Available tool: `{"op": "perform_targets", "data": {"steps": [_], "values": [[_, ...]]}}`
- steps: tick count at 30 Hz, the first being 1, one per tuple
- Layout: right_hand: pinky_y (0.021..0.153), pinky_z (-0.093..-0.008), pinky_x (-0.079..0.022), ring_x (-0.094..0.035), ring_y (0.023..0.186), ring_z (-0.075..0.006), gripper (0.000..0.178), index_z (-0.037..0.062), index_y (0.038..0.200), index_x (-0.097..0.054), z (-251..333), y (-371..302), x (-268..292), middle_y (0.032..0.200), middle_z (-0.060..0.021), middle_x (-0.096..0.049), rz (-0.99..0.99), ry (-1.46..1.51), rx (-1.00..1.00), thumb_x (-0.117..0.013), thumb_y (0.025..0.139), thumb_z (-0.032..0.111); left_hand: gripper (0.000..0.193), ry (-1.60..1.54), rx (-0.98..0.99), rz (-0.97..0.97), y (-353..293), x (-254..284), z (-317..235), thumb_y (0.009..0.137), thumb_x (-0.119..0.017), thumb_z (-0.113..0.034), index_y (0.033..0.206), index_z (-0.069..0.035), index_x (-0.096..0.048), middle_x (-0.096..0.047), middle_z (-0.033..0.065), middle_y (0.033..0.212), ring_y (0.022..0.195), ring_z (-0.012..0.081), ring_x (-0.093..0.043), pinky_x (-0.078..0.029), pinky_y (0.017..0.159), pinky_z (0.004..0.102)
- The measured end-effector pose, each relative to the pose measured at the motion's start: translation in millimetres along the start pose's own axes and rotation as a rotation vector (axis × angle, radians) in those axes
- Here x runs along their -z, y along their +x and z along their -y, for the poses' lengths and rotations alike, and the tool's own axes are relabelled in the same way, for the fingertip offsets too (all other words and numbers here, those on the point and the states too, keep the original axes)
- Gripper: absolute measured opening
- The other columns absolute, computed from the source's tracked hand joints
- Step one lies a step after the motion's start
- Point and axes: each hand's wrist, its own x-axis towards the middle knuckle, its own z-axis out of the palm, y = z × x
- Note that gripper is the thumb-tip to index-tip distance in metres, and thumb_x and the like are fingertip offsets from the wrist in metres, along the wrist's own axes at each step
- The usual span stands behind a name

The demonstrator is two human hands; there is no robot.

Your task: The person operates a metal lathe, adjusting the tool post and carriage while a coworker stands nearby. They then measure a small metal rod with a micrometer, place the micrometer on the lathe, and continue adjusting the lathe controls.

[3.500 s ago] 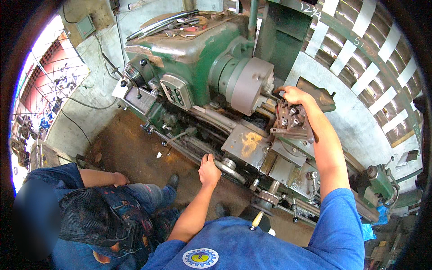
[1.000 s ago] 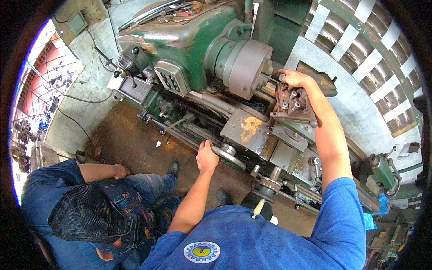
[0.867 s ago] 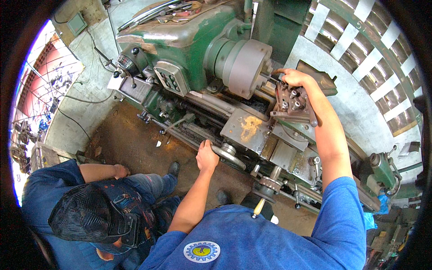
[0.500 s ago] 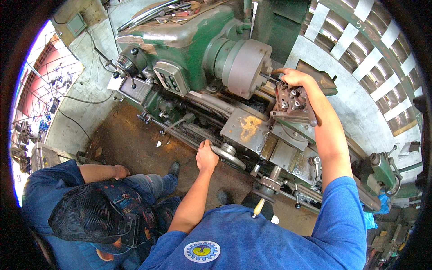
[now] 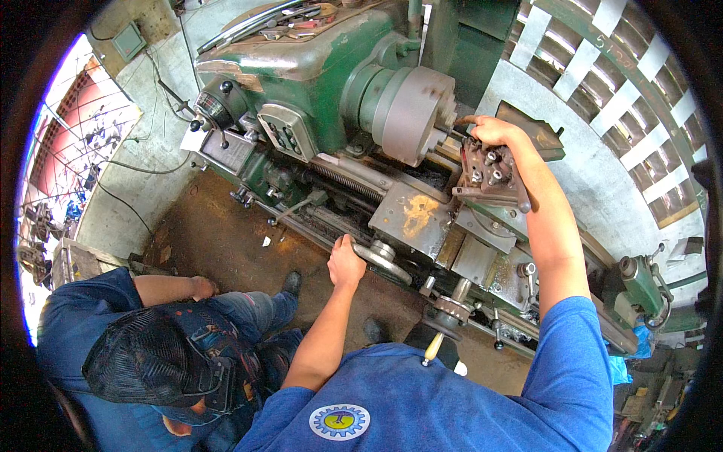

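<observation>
Handwritten pale digits noted on the beam (image 5: 620,58), upper right. Blue shirt (image 5: 459,399) bears a round gear-shaped emblem (image 5: 340,422), white, blue and yellow.

Smooth metal handwheel (image 5: 384,263), matt chuck (image 5: 410,114)
</observation>
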Motion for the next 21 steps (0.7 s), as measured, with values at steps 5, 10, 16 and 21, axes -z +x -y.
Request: {"op": "perform_targets", "data": {"steps": [5,10,16,21], "values": [[0.109,-0.0374,-0.044,-0.059,0.127,-0.0287,0.061,0.0154,0.148,-0.052,-3.1,2.6,0.0,0.139,-0.0162,-0.062,0.008,-0.006,0.027,-0.048,0.087,0.012,0.04,0.019,0.017,0.045,1.7,1.0,-0.6,0.077,-0.07,-0.002,0.115,-0.008,-0.059,-0.063,0.0142,0.122,0.11,0.038,-0.065,-0.055,0.089,0.0488],[0.108,-0.0373,-0.044,-0.059,0.127,-0.0286,0.063,0.0171,0.149,-0.051,-4.9,3.7,-1.3,0.138,-0.0165,-0.063,-0.006,-0.025,0.012,-0.048,0.087,0.013,0.04,0.013,0.018,0.056,2.0,1.5,-0.1,0.076,-0.07,-0.002,0.114,-0.009,-0.06,-0.064,0.0138,0.122,0.11,0.0375,-0.065,-0.055,0.089,0.0481],[0.104,-0.037,-0.047,-0.062,0.121,-0.0271,0.063,0.0177,0.149,-0.051,-4.8,5.2,-0.8,0.137,-0.017,-0.063,0.019,0.008,-0.04,-0.048,0.086,0.012,0.04,0.012,0.025,0.059,1.9,2.1,-0.2,0.076,-0.071,-0.002,0.114,-0.008,-0.059,-0.064,0.0131,0.124,0.111,0.0374,-0.065,-0.055,0.089,0.0481],[0.101,-0.0362,-0.049,-0.064,0.116,-0.0256,0.063,0.0181,0.149,-0.051,-10.0,9.7,-1.7,0.134,-0.0164,-0.065,0.019,-0.032,0.027,-0.048,0.086,0.012,0.042,0.027,0.026,0.069,3.6,-0.2,2.3,0.076,-0.071,-0.003,0.116,-0.008,-0.059,-0.063,0.0134,0.127,0.11,0.0382,-0.065,-0.056,0.09,0.0483]]}}
